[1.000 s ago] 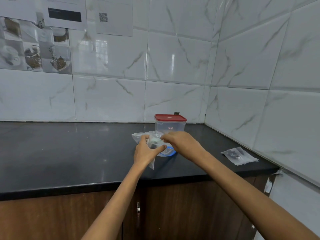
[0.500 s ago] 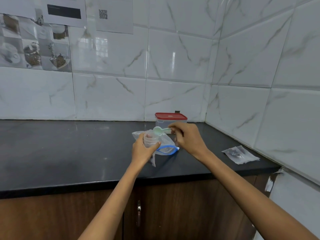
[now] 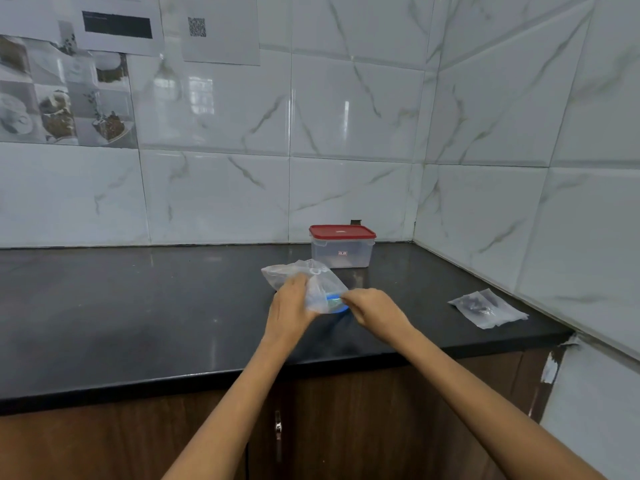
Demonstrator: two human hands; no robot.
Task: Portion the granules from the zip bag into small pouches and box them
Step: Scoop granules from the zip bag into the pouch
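Bag (image 3: 323, 289) before the box (image 3: 342, 246): my left hand (image 3: 290, 308) grips its body, my right hand (image 3: 375, 305) pinches the blue mouth, best kept wide and steady for scooping.

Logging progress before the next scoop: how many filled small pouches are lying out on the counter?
1: a pouch at the counter's right end near the wall. Others may sit inside the closed box.
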